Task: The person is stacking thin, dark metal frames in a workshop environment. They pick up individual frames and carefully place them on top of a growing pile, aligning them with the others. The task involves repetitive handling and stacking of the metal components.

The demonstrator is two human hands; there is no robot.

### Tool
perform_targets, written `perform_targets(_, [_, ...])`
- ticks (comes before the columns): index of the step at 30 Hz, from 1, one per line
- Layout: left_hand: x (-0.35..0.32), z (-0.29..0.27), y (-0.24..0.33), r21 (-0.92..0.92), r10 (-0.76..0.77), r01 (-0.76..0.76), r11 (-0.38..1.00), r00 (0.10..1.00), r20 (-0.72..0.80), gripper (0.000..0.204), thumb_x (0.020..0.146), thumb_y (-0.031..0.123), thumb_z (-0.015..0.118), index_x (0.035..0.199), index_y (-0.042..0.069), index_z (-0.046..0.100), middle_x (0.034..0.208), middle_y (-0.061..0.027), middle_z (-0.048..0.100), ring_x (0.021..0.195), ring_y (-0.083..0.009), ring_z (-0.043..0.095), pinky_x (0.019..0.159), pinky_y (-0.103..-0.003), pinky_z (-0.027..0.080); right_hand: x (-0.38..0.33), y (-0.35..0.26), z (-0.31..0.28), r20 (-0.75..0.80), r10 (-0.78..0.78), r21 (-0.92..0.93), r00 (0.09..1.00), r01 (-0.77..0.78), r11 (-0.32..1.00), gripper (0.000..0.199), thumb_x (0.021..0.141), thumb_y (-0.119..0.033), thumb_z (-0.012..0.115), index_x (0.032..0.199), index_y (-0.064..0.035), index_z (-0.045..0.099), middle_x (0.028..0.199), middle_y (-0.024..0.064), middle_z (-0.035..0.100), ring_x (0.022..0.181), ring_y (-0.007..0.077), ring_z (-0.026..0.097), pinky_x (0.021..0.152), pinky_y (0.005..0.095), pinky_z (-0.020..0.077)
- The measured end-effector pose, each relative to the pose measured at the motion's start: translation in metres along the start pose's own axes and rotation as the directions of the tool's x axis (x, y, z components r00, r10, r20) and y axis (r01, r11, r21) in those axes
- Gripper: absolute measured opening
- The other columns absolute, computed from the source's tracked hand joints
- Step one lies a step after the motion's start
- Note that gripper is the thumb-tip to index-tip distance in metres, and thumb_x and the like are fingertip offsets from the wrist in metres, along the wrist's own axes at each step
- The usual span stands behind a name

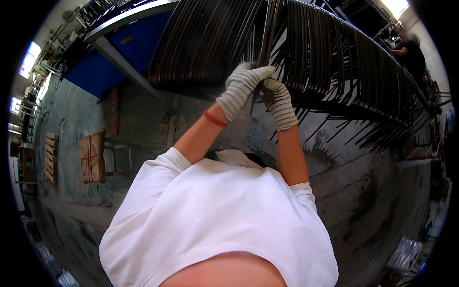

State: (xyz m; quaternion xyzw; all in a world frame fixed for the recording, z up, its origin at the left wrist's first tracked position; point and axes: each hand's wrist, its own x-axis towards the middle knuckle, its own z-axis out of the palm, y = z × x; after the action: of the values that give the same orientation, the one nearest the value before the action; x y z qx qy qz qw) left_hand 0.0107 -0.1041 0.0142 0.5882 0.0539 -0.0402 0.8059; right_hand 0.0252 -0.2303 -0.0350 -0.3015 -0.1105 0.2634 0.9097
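Observation:
Both my hands wear pale striped work gloves and are close together at the front of a large stack of bent dark metal tubes (pixel 325 62). My left hand (pixel 241 86) is closed, its thumb lying across toward the right. Just beside it, slightly lower, my right hand (pixel 277 101) is closed too. Between them they grip dark metal tubes (pixel 266 40) that run up and away from me; a thin end shows below the hands. How many tubes are held is hidden by the gloves.
A blue panel (pixel 126 48) with a grey metal frame (pixel 119 62) stands at the left. A wrapped brown bundle (pixel 92 157) tied with red cord and a wooden pallet (pixel 50 158) are farther left. Another person (pixel 411 57) in dark clothing is at the far right.

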Motion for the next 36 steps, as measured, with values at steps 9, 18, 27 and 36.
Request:
perform_targets(9, [-0.002,0.000,0.008,0.038,0.035,-0.036,0.999,0.999,0.020,0.031,0.078,0.031,0.073,0.091,0.004,0.067,0.077,-0.0011,0.061,0.071,-0.0082,0.056,0.069,-0.023,0.045,0.023,0.022,-0.040,-0.272,-0.207,-0.449,0.940,0.066,0.891,0.023,0.092,-0.018,0.058,0.110,-0.0027,0.061,0.099,0.0021,0.064,0.087,0.0121,0.058,0.078,0.0252,0.0487])
perform_targets(18, [0.002,-0.008,-0.002,-0.007,0.044,-0.044,0.999,0.999,0.003,0.031,0.078,0.028,0.073,0.096,0.004,0.067,0.084,-0.0027,0.064,0.077,-0.0088,0.059,0.074,-0.021,0.048,0.027,0.035,-0.035,-0.506,-0.258,-0.384,0.823,0.053,0.922,0.031,0.097,-0.013,0.048,0.123,0.0029,0.048,0.121,0.0057,0.055,0.106,0.0124,0.054,0.086,0.0196,0.0466])
perform_targets(27, [-0.001,0.001,0.004,-0.070,0.021,-0.016,0.997,0.997,0.073,0.032,0.081,0.029,0.071,0.098,0.003,0.066,0.086,-0.0040,0.066,0.079,-0.0095,0.060,0.076,-0.022,0.047,0.036,0.021,-0.183,-0.226,-0.447,-0.574,0.866,0.252,0.779,0.026,0.094,-0.005,0.049,0.119,0.0034,0.052,0.110,0.0057,0.058,0.097,0.0097,0.056,0.081,0.0180,0.0468])
perform_targets(36, [-0.007,0.002,0.003,-0.320,0.088,-0.092,0.943,0.996,-0.026,0.030,0.084,0.023,0.068,0.104,0.001,0.061,0.085,-0.0038,0.065,0.079,-0.0093,0.060,0.072,-0.020,0.047,-0.014,-0.001,0.015,-0.136,-0.451,-0.741,0.882,0.211,0.637,0.022,0.088,-0.009,0.063,0.109,-0.0022,0.059,0.098,0.0016,0.063,0.086,0.0056,0.056,0.075,0.0188,0.0460])
